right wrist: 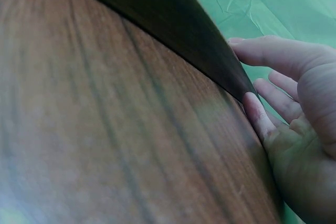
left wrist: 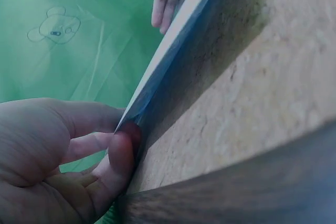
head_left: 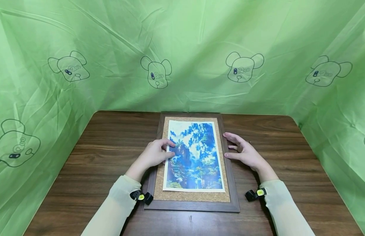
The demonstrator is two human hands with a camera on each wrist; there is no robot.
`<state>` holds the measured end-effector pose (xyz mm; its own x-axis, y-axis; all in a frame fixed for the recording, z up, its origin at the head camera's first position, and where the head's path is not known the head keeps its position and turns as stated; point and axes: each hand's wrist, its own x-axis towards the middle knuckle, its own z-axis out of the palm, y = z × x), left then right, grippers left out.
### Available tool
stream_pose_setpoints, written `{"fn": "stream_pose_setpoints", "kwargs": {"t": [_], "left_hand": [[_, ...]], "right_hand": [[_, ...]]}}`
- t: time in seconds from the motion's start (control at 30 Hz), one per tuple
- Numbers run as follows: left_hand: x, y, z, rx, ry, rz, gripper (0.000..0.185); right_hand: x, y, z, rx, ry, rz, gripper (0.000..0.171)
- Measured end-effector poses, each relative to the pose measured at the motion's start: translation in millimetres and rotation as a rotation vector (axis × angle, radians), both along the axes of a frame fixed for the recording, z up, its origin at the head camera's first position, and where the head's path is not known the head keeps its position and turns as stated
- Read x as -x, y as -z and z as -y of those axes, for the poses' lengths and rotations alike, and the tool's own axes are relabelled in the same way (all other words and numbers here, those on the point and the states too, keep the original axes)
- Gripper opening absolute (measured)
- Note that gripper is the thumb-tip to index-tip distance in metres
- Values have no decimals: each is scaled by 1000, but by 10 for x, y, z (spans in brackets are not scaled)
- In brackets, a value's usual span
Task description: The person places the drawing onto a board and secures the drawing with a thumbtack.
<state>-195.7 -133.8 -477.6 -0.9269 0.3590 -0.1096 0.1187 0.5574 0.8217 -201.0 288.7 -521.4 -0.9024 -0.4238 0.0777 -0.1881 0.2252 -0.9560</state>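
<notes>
A blue landscape print point(head_left: 197, 160) with a white border lies over a cork board point(head_left: 197, 196) in a dark wooden frame point(head_left: 191, 206). My left hand point(head_left: 153, 153) pinches the print's left edge between thumb and fingers. In the left wrist view the print point(left wrist: 173, 45) stands tilted up from the cork point(left wrist: 273, 98), its shadow falling below it. At the frame's right side, my right hand point(head_left: 244, 151) touches the outer edge with its fingertips and thumb. The right wrist view has the thumb and index finger against the frame's side point(right wrist: 173, 24), not wrapped around it.
The frame lies on a dark wood-grain table point(head_left: 105, 157), its far end close to the back edge. Green cloth point(head_left: 194, 95) printed with bear heads hangs behind and on both sides. Small black cameras point(head_left: 252, 195) are strapped to both wrists.
</notes>
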Motion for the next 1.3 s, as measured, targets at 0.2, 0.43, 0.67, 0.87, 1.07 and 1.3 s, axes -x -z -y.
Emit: {"fn": "stream_pose_setpoints", "kwargs": {"t": [0.2, 0.43, 0.67, 0.87, 1.07, 1.3], "left_hand": [[-11, -47, -2, 37, -11, -24, 24], [6, -35, 25, 30, -52, -20, 23], [6, -32, 35, 30, -58, -13, 21], [17, -14, 33, 18, -57, -9, 20], [23, -7, 29, 8, -62, -4, 20], [-1, -39, 52, 14, -60, 7, 18]], "right_hand": [[-3, -2, -2, -6, 3, -4, 88], [-5, 0, -5, -14, 2, -9, 87], [-4, -14, -1, -17, 0, -2, 87], [-3, -20, -5, -16, -1, -1, 86], [2, -14, -10, -12, 5, 2, 86], [-3, 6, -10, -29, 12, 12, 86]]}}
